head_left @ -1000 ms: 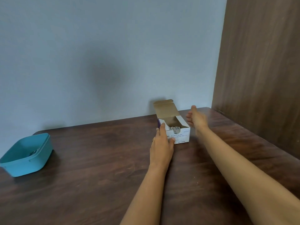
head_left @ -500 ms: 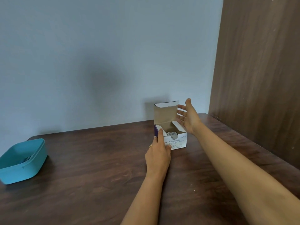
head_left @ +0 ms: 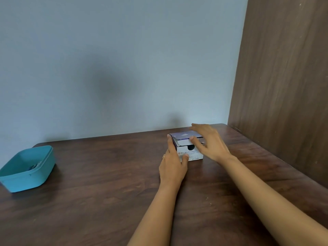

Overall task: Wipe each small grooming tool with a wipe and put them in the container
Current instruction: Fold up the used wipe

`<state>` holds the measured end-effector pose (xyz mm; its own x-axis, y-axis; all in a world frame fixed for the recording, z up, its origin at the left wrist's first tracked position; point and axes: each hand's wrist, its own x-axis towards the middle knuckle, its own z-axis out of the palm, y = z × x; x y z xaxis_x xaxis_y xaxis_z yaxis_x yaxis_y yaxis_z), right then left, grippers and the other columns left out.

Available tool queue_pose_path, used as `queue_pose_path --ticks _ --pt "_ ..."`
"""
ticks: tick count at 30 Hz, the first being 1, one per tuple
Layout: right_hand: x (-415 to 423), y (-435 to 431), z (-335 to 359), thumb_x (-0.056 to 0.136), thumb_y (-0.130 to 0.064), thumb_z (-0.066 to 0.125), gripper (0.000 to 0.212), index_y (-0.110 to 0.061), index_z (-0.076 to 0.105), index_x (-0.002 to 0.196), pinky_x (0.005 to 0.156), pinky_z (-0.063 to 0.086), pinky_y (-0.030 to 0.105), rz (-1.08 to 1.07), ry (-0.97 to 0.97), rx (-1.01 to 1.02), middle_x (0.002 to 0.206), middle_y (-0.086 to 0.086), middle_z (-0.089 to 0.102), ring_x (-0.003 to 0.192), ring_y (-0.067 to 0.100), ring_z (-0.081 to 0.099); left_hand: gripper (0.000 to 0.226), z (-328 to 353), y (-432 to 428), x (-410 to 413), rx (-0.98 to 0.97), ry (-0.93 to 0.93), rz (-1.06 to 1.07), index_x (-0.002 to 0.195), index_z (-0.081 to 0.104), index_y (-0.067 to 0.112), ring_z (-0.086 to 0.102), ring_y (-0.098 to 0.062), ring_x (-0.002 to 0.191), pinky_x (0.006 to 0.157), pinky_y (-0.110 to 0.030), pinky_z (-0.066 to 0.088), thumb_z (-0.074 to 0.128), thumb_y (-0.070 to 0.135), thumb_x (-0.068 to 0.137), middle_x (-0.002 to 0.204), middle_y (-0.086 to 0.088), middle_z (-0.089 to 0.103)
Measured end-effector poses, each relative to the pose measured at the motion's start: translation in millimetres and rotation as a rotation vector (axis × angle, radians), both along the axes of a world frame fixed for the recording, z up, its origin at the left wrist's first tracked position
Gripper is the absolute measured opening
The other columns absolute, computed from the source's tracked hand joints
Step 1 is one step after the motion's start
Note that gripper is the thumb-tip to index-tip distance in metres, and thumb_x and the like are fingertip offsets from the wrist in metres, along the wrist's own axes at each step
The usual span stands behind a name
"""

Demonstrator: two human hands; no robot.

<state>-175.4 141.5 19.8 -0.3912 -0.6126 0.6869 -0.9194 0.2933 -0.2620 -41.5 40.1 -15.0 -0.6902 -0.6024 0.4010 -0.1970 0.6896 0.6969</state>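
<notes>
Box of alcohol swabs (head_left: 189, 153) right of frame centre on dark wooden table (head_left: 106, 174), near the back wall, lid folded down with front flap untucked. Left hand (head_left: 173, 166) braced flat against the box's near left corner, fingers straight, gripping nothing; right hand (head_left: 208, 142) spread over the lid, thumb on the flap, fingers loose. Teal container (head_left: 26, 168) at far left edge, well apart, small items inside too blurred to make out.
</notes>
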Motion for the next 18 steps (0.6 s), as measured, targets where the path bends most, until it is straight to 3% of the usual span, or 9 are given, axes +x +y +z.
queue_pose_path --ticks 6,9,13,18 --pt "1.0 4.1 -16.5 0.094 -0.034 0.053 0.031 -0.022 0.065 0.120 0.102 0.039 0.030 0.042 0.036 0.060 0.124 -0.003 0.065 0.124 0.011 0.054 0.075 0.7 -0.3 1.2 0.000 0.034 -0.021 0.151 -0.003 0.036 0.056 -0.029 0.111 0.087 -0.042 0.047 0.047 0.030 0.094 0.128 -0.003 0.057" --pt "4.8 5.7 -22.0 0.093 -0.036 0.054 0.034 -0.021 0.065 0.121 0.102 0.033 0.022 0.007 0.030 0.061 0.128 -0.003 0.063 0.124 0.011 0.053 0.067 -1.9 -2.4 -0.9 -0.030 0.031 -0.039 0.151 0.004 0.038 0.055 -0.026 0.111 0.087 -0.040 0.047 0.044 0.030 0.097 0.125 -0.001 0.057" --pt "6.9 7.0 -29.0 0.092 -0.044 0.050 0.043 -0.025 0.060 0.129 0.109 0.034 0.031 -0.007 -0.006 0.095 0.138 -0.003 0.055 0.131 0.011 0.045 0.054 -4.5 -5.4 -4.5 -0.058 0.021 -0.044 0.150 0.019 0.028 0.051 -0.023 0.119 0.091 -0.038 0.046 0.039 0.032 0.100 0.134 -0.001 0.052" --pt "6.8 9.3 -30.8 0.093 -0.041 0.052 0.045 -0.029 0.052 0.136 0.113 0.030 0.032 -0.024 -0.010 0.154 0.144 -0.004 0.048 0.137 0.010 0.038 0.054 -4.9 -6.3 -4.8 -0.060 0.001 -0.055 0.150 0.020 0.026 0.049 -0.023 0.122 0.095 -0.038 0.046 0.039 0.031 0.100 0.138 -0.002 0.049"
